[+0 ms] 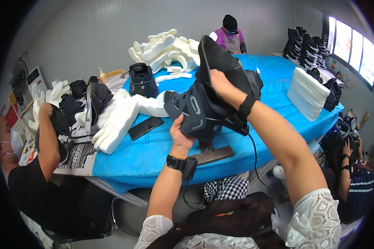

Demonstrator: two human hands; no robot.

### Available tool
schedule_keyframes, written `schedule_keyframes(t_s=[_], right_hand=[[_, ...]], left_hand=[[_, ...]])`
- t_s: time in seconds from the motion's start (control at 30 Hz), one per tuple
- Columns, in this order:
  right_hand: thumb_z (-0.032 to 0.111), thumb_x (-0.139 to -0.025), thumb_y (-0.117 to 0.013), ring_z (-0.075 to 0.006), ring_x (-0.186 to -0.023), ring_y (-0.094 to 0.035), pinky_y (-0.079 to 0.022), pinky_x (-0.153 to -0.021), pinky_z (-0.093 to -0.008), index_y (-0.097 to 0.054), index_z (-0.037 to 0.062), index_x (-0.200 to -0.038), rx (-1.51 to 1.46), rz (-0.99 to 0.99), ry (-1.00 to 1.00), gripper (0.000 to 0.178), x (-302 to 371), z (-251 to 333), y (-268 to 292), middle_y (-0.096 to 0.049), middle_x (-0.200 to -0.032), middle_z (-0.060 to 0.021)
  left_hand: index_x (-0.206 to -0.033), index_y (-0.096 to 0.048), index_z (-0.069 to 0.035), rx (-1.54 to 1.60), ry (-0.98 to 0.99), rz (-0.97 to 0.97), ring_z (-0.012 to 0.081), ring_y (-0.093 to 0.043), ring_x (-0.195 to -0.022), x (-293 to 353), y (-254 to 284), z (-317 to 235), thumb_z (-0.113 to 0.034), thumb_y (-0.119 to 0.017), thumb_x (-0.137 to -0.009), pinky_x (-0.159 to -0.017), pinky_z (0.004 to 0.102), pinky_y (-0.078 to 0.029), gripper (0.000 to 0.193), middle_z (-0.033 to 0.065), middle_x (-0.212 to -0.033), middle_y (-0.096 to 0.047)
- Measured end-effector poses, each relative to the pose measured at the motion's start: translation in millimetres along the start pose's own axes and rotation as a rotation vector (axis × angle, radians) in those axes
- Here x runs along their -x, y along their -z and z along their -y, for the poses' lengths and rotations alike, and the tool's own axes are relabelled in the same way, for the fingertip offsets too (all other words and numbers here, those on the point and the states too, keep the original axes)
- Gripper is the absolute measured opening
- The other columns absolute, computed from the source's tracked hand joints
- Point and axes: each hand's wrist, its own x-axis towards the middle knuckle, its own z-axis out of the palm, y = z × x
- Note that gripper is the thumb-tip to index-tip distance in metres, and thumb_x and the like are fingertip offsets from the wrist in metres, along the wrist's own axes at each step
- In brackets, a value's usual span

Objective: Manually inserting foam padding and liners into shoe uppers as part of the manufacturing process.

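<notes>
A dark grey and black boot (191, 108) is held tilted over the near side of the blue-covered table. My left hand (181, 133) grips it from below near the sole, the thumb up along its side. My right hand (225, 88) reaches into the boot's opening beside the tall black upper (220, 58); its fingers are hidden there. Under the boot stands a brown metal stand (214, 155) with a flat base. A black phone (145, 128) lies left of my left hand. White foam pieces (118, 118) are stacked beyond the phone.
Another dark boot (143, 81) stands farther back, near a heap of white foam pieces (166, 52). A white foam stack (307, 94) stands at the right on the blue cover (274, 83). Co-workers sit left, right and across. A cable (255, 162) hangs over the near edge.
</notes>
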Motion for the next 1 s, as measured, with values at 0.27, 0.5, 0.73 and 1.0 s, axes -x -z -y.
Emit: schedule_keyframes(t_s=[0.27, 0.5, 0.73, 1.0], right_hand=[[0.026, -0.079, -0.057, -0.0358, -0.076, -0.069, -0.053, -0.058, -0.0456, -0.069, 0.0090, -0.078, 0.852, -0.147, 0.325, 0.021, 16.6, 74.4, 98.8, -0.070, -0.082, -0.0168], [0.022, -0.095, -0.057, -0.0135, -0.078, -0.063, -0.056, -0.075, -0.0303, -0.064, -0.0006, -0.108, -0.579, 0.309, -0.402, 0.027, 29.2, 68.1, 154.7, -0.066, -0.095, -0.0055], [0.013, -0.085, -0.056, -0.0272, -0.081, -0.069, -0.054, -0.074, -0.0349, -0.066, -0.0009, -0.107, 0.487, 0.488, 0.074, 0.028, 54.2, 104.2, 152.6, -0.071, -0.093, -0.0180], [0.018, -0.094, -0.058, -0.0157, -0.100, -0.063, -0.051, -0.086, -0.0299, -0.059, -0.0015, -0.120, -0.795, 0.654, -0.298, 0.032, 76.4, 73.0, 155.8, -0.064, -0.113, -0.0099]], left_hand=[[-0.128, -0.056, 0.000, 0.009, -0.162, -0.070, 0.0302, -0.062, -0.111, 0.7, -42.4, -21.2, -0.028, -0.049, -0.092, -0.099, 0.0408, -0.048, 0.046, 0.0142, -0.125, -0.062], [-0.129, -0.053, 0.005, 0.177, 0.007, 0.223, 0.0339, -0.059, -0.116, -3.6, -63.4, -46.0, -0.030, -0.043, -0.097, -0.103, 0.0452, -0.045, 0.048, 0.0202, -0.128, -0.059], [-0.125, -0.056, 0.005, 0.101, -0.092, 0.107, 0.0340, -0.058, -0.117, 3.4, -40.9, -57.1, -0.028, -0.043, -0.096, -0.104, 0.0444, -0.043, 0.046, 0.0198, -0.126, -0.061], [-0.126, -0.055, 0.006, 0.097, -0.002, 0.214, 0.0351, -0.059, -0.116, 2.1, -85.7, -43.6, -0.031, -0.041, -0.097, -0.104, 0.0443, -0.044, 0.049, 0.0226, -0.126, -0.059]])
